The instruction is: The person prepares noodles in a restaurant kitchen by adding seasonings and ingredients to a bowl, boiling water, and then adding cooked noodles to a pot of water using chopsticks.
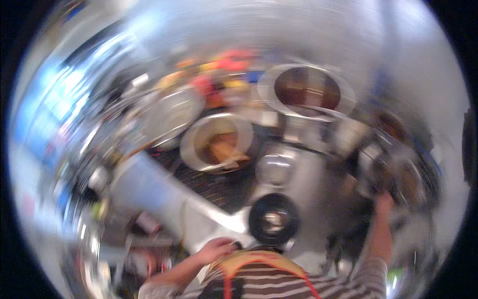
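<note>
Strong motion blur covers the view. At the counter's front edge is my left hand (218,249), close against my front, with a small dark object (237,245) at its fingertips. Whether the hand grips that object is unclear. My right arm stretches far to the right, and my right hand (384,200) is at some blurred metal cookware (388,175). Its fingers are too smeared to show a hold. Between the hands, a round black pan or bowl (274,218) stands on the metal counter (313,179), just before me. Behind it is a shiny steel bowl or lid (276,168).
A pot (186,149) with brown contents and a wooden-looking utensil stands on the dark stovetop (201,183). Behind it is a larger pot (267,88) of dark brown liquid. A pale round lid or pan (173,112) lies left, near blurred red and yellow items (220,80).
</note>
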`<state>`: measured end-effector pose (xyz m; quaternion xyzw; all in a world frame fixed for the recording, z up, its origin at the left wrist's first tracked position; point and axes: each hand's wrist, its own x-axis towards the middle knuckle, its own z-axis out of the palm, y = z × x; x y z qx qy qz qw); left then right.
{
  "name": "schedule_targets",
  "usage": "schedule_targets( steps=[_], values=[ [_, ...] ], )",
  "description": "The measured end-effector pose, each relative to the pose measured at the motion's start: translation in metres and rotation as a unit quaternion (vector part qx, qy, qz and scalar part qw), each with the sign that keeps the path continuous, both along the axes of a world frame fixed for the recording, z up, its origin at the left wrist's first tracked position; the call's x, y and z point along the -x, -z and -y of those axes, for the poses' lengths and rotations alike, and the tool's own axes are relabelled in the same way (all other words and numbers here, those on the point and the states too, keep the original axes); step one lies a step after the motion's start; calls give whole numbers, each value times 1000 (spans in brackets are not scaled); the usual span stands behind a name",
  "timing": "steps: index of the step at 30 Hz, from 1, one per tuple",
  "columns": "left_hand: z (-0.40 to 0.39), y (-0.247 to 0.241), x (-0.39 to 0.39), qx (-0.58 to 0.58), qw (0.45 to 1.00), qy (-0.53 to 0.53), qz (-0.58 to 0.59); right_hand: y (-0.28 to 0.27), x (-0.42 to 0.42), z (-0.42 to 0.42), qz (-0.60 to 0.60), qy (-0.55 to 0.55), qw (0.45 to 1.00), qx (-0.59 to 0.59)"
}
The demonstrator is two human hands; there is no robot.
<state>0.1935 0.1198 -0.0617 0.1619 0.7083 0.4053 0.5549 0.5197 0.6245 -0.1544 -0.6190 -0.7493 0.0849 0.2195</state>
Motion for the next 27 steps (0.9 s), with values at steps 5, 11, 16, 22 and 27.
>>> schedule_targets(
  steps=[5,11,16,22,27],
  values=[
    [29,3,-23,-56,995,-36,-71,70,-76,-37,13,22,1000,13],
    [42,7,-52,11,978,-78,-195,33,-38,-52,240,60,962,119],
    [70,30,-54,44,969,-117,-211,16,-33,-44,358,49,922,142],
    [74,27,-59,78,973,-108,-187,32,-47,-62,311,105,928,178],
    [60,8,-67,138,966,-51,-210,25,-17,-49,169,111,970,135]
  ],
)
